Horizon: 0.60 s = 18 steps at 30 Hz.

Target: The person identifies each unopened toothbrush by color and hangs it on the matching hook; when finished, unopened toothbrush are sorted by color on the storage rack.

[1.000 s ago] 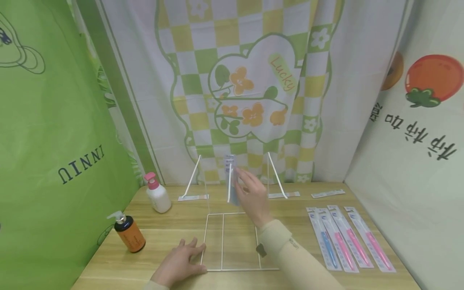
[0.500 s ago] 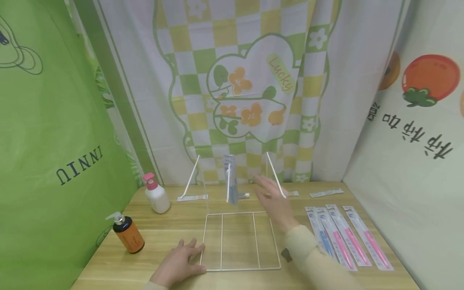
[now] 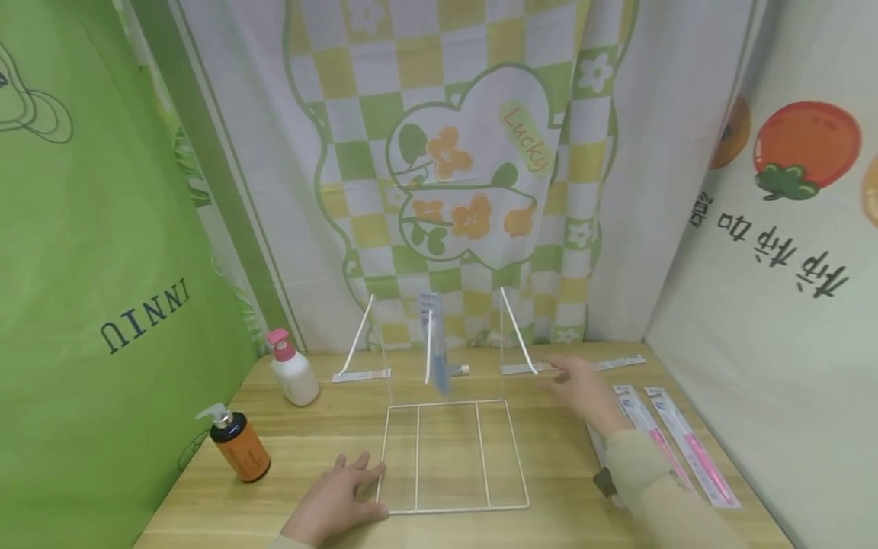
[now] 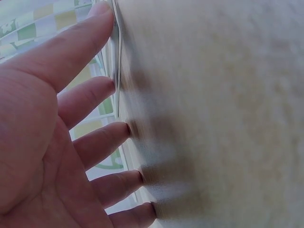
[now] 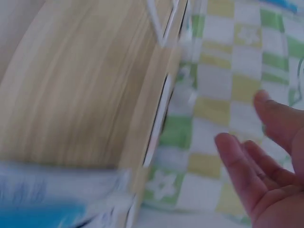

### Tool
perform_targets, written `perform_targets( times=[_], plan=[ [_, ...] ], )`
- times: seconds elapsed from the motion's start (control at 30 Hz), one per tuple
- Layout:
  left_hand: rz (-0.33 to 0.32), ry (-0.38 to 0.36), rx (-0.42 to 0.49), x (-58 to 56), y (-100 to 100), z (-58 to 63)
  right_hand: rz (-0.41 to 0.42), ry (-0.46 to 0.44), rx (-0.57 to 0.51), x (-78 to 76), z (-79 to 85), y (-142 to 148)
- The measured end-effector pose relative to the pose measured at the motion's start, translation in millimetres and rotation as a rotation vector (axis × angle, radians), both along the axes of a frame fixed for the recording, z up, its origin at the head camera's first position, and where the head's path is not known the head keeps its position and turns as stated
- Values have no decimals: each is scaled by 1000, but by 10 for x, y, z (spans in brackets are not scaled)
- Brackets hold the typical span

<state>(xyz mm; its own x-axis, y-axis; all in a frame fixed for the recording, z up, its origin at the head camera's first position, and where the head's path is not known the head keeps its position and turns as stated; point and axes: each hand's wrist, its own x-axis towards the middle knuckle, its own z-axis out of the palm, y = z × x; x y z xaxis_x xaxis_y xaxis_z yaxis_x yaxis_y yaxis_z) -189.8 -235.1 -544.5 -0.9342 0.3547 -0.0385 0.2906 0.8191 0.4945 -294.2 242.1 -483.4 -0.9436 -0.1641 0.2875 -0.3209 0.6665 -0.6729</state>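
Note:
My left hand (image 3: 339, 496) rests on the table, fingers spread and straight. Its thumb and fingertips touch the left edge of a white wire rack (image 3: 458, 510). On the rack's middle prong hangs a blue toothbrush in a clear pack (image 3: 439, 358). My right hand (image 3: 583, 393) is above the table right of the rack. In the right wrist view the right hand (image 5: 273, 175) has thumb and fingers apart, with nothing between them. Packaged pink toothbrushes (image 3: 700, 457) lie under and beside the right forearm, which partly hides them. A blue packaged toothbrush (image 5: 52, 206) shows at lower left there.
A white pump bottle with a pink top (image 3: 296, 377) and an orange-labelled dark pump bottle (image 3: 243, 450) stand on the left. Thin flat packs (image 3: 361, 375) lie along the back edge, before a checkered curtain (image 3: 473, 152). A capped tube (image 3: 462, 370) lies behind the rack.
My right hand has let go of the blue toothbrush pack, which stays on the middle prong, and has moved right toward the other packs. The left hand stays at the rack.

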Motion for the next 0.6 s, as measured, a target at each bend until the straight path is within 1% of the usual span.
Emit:
perform_targets(
  times=[0.07, 0.2, 0.27, 0.37, 0.47, 0.6],
  plan=[
    [-1, -1, -5, -3, -1, -8, -7, -57, 54, 21, -37, 163],
    [1, -5, 3, -1, 1, 6, -43, -138, 169, 52, -113, 428],
    [4, -5, 7, 3, 3, 19, -66, -178, 217, 61, -137, 513],
    [7, -7, 7, 6, 6, 32, -94, -214, 271, 53, -182, 597],
    [4, -7, -2, -3, 5, 26, -107, -223, 291, 24, -239, 651],
    [-1, -6, -14, -22, 1, 10, -109, -223, 281, -10, -302, 696]
  ],
)
